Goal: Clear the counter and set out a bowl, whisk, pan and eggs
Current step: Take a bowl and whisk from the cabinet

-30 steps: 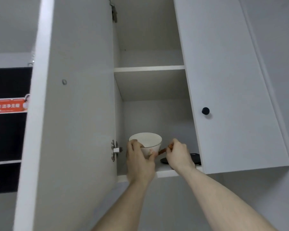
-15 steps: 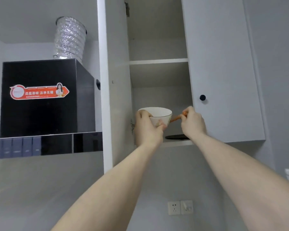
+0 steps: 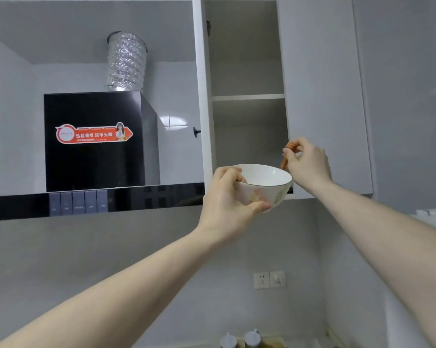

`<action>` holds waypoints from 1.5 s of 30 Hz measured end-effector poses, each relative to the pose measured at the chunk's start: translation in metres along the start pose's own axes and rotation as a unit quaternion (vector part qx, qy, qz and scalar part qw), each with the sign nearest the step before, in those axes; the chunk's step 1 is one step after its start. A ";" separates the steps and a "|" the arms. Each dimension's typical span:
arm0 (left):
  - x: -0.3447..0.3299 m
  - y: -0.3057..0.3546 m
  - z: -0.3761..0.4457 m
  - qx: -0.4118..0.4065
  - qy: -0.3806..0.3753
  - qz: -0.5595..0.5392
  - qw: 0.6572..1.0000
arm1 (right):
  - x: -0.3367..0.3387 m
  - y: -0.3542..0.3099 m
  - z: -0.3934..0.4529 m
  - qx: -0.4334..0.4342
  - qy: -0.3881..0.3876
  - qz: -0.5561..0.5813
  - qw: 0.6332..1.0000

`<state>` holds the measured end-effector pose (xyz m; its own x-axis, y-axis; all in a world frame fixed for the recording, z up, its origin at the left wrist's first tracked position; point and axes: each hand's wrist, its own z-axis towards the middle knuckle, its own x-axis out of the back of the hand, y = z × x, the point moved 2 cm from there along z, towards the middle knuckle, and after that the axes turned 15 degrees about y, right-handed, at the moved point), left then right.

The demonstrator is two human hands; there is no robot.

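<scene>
My left hand (image 3: 225, 197) grips a white bowl (image 3: 264, 183) with a faint flower pattern, thumb over the rim and fingers under the base. The bowl is held in the air in front of the open wall cabinet (image 3: 247, 96), just below its lower shelf. My right hand (image 3: 307, 164) pinches a reddish-brown wooden handle (image 3: 287, 154) to the right of the bowl. The far end of that handle is hidden behind the bowl and hand. A dark strip (image 3: 290, 190) shows on the cabinet floor behind the bowl.
A black range hood (image 3: 94, 141) with a silver duct (image 3: 126, 61) hangs to the left. The cabinet's left door (image 3: 199, 96) stands open edge-on; its right door (image 3: 322, 96) is closed. A wall socket (image 3: 269, 280) sits below. Two bottle tops (image 3: 239, 339) show at the bottom.
Both hands have drawn the bowl and the wooden handle out of the cabinet and downward. My view has pulled back and dropped, so the hood and wall socket show.
</scene>
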<state>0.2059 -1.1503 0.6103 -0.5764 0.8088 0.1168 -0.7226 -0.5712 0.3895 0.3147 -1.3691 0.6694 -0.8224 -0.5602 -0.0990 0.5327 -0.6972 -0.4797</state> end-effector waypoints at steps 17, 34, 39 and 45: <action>0.302 -0.049 -0.270 0.216 0.002 0.113 0.970 | 0.085 -0.110 -0.357 -0.152 -0.166 0.221 0.949; 0.474 -0.192 -0.399 0.385 0.143 0.314 0.856 | -0.060 -0.175 -0.618 -0.405 -0.458 0.219 0.761; 0.499 -0.249 -0.398 0.392 0.145 0.349 0.839 | -0.117 -0.187 -0.661 -0.443 -0.495 0.210 0.717; 0.537 -0.305 -0.401 0.404 0.162 0.398 0.807 | -0.192 -0.219 -0.704 -0.470 -0.561 0.197 0.652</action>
<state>-0.0363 -0.5973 0.1878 -0.8998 0.0757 0.4296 0.3361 -0.5074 0.7934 0.2155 -0.7942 0.1798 0.2865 -0.9554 0.0714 -0.1331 -0.1135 -0.9846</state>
